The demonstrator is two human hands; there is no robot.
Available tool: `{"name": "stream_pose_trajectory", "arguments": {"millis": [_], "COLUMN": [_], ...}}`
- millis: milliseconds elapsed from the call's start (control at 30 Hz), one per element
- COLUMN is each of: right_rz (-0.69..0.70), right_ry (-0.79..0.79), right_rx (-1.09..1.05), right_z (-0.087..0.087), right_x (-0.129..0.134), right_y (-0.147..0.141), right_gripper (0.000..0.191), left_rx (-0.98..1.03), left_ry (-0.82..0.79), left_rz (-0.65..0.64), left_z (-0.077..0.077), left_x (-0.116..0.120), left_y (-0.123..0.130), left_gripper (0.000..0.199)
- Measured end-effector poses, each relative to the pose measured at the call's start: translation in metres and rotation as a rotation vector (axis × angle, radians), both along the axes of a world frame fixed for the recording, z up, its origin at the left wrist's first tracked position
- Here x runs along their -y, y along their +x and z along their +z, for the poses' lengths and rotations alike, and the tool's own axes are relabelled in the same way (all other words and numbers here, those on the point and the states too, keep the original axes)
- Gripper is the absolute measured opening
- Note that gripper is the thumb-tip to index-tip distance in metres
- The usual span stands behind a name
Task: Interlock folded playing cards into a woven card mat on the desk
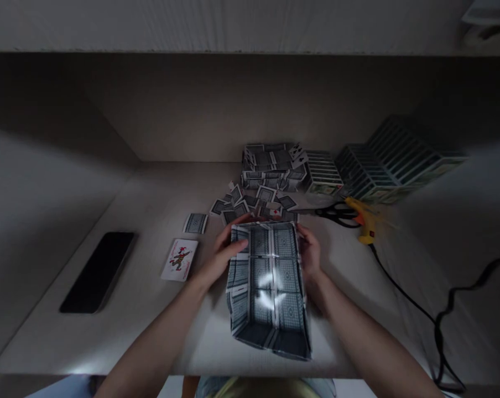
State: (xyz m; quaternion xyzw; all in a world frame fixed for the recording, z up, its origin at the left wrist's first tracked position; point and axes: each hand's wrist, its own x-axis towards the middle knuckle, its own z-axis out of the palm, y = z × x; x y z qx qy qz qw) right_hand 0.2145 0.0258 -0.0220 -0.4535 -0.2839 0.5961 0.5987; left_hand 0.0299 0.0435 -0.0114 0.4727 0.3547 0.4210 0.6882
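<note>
A box made of playing cards (266, 276), card backs showing on its inside, is held tilted over the near middle of the table. My left hand (225, 251) grips its left wall, thumb over the inner side and fingers behind. My right hand (310, 249) closes on the right wall near the far corner; some of its fingers are hidden behind the box. Beyond the box lies a loose heap of cut or folded cards (237, 207). A joker card (180, 260) tops a small stack left of my left hand, with a face-down card piece (196, 223) just behind it.
A black phone (97, 272) lies at the left. Against the back wall stand a card-built block (270, 166) and stacked card boxes (393, 160). Black-handled scissors (339, 214) and a yellow glue gun (364, 221) with its cable (403, 296) lie right. A shelf edge (250, 52) overhangs.
</note>
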Motion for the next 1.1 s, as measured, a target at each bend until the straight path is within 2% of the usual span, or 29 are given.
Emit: {"name": "stream_pose_trajectory", "arguments": {"millis": [100, 233, 300, 433, 533, 600, 733, 933, 1100], "right_rz": [0.062, -0.030, -0.064, -0.152, -0.266, -0.291, -0.241, -0.175, -0.129], "right_ry": [0.011, 0.082, 0.122, 0.189, 0.231, 0.285, 0.339, 0.342, 0.379], "right_rx": [0.028, 0.304, 0.409, 0.633, 0.875, 1.079, 1.391, 1.575, 1.701], "right_z": [-0.006, -0.015, -0.019, -0.024, -0.028, -0.031, -0.037, -0.046, -0.046], "right_x": [-0.005, -0.012, -0.014, -0.019, -0.024, -0.028, -0.032, -0.035, -0.037], "right_y": [0.006, 0.016, 0.019, 0.024, 0.035, 0.044, 0.056, 0.058, 0.059], "right_gripper": [0.028, 0.015, 0.013, 0.017, 0.019, 0.019, 0.019, 0.025, 0.025], "left_rx": [-0.144, -0.402, -0.463, -0.421, -0.415, -0.414, -0.383, -0.329, -0.340], "left_ry": [0.092, 0.304, 0.353, 0.298, 0.217, 0.165, 0.079, 0.021, 0.040], "left_rz": [0.074, 0.102, 0.117, 0.120, 0.074, 0.055, 0.054, 0.038, 0.038], "left_z": [-0.001, -0.006, -0.008, -0.006, -0.001, 0.001, 0.001, -0.001, -0.001], "left_x": [0.000, -0.003, -0.003, -0.003, -0.003, -0.003, -0.004, -0.005, -0.005], "left_y": [-0.002, -0.007, -0.008, -0.005, -0.001, 0.002, 0.003, 0.004, 0.004], "left_gripper": [0.046, 0.033, 0.027, 0.024, 0.021, 0.021, 0.023, 0.024, 0.023]}}
